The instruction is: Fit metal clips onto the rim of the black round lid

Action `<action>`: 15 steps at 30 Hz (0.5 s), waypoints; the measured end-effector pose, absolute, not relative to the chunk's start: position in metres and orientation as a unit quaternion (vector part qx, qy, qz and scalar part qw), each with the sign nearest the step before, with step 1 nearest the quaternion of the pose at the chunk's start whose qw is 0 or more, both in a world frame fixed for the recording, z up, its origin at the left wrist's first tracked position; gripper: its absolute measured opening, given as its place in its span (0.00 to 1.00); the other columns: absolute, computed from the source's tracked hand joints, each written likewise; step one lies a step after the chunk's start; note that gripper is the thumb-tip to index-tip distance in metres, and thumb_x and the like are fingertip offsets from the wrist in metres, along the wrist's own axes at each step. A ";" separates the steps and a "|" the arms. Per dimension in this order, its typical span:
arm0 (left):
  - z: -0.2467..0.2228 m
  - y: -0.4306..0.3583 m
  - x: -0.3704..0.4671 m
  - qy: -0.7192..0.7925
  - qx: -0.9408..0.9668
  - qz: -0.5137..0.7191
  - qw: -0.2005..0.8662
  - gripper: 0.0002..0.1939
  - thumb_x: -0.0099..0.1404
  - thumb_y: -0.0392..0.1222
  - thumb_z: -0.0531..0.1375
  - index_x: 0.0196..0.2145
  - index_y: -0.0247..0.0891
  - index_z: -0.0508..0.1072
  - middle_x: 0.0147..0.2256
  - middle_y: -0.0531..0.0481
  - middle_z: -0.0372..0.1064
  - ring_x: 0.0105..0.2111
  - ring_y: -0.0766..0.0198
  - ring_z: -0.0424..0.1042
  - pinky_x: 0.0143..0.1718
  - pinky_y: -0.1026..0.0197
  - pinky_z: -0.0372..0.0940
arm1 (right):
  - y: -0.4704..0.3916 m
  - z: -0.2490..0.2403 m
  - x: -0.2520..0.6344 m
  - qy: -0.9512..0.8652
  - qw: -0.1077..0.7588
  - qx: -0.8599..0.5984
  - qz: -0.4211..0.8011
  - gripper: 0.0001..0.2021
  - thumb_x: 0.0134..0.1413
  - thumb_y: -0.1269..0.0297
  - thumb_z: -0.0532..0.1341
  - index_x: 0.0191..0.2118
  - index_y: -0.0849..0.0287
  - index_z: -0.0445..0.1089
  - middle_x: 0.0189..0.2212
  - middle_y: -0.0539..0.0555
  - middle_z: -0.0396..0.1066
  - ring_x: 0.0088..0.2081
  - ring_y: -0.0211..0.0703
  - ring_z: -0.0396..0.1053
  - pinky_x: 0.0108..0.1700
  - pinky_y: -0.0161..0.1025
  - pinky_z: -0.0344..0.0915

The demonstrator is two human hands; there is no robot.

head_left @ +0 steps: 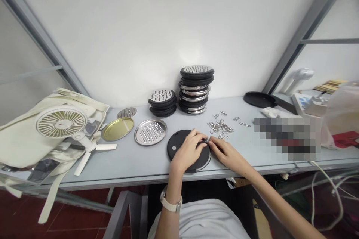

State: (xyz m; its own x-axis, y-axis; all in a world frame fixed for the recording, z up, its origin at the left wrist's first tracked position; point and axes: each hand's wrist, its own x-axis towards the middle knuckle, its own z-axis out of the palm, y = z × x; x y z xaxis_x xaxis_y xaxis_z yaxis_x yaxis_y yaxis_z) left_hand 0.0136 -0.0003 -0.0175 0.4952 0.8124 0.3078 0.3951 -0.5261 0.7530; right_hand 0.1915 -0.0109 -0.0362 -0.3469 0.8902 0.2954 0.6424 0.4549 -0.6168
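A black round disc (177, 140) with a light round spot lies flat near the table's front edge. Over its top rests my left hand (190, 151), fingers curled at the right rim. My right hand (227, 155) pinches a small metal clip (206, 140) at that same rim, beside the left fingertips. Whether the clip is hooked through the disc is hidden by the fingers. Behind my right hand lies a loose pile of wire clips (220, 126). To the left of the disc is a round metal grater plate (150, 132) with raised teeth.
Two stacks of black-rimmed graters, a short one (162, 101) and a tall one (196, 91), stand by the wall. Leftward are a gold lid (118, 129), a small grater plate (126, 112), a fan (61, 122) and a cream bag (21, 134). A black tray (259, 99) lies right.
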 end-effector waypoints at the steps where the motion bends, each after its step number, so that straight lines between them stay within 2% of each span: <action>1: -0.018 0.000 0.014 0.375 0.807 0.336 0.309 0.11 0.67 0.35 0.53 0.46 0.40 0.70 0.46 0.46 0.64 0.47 0.59 0.67 0.54 0.54 0.62 | -0.011 -0.036 0.192 -0.795 0.307 -0.480 0.208 0.13 0.66 0.63 0.46 0.29 0.55 0.57 0.24 0.48 0.63 0.27 0.41 0.63 0.33 0.37 0.59; 15: -0.017 -0.002 0.015 0.382 0.804 0.331 0.313 0.10 0.67 0.35 0.53 0.44 0.40 0.69 0.46 0.46 0.64 0.46 0.60 0.68 0.53 0.55 0.62 | -0.011 -0.037 0.192 -0.783 0.312 -0.489 0.224 0.14 0.65 0.62 0.47 0.26 0.56 0.54 0.21 0.46 0.58 0.25 0.39 0.60 0.30 0.36 0.57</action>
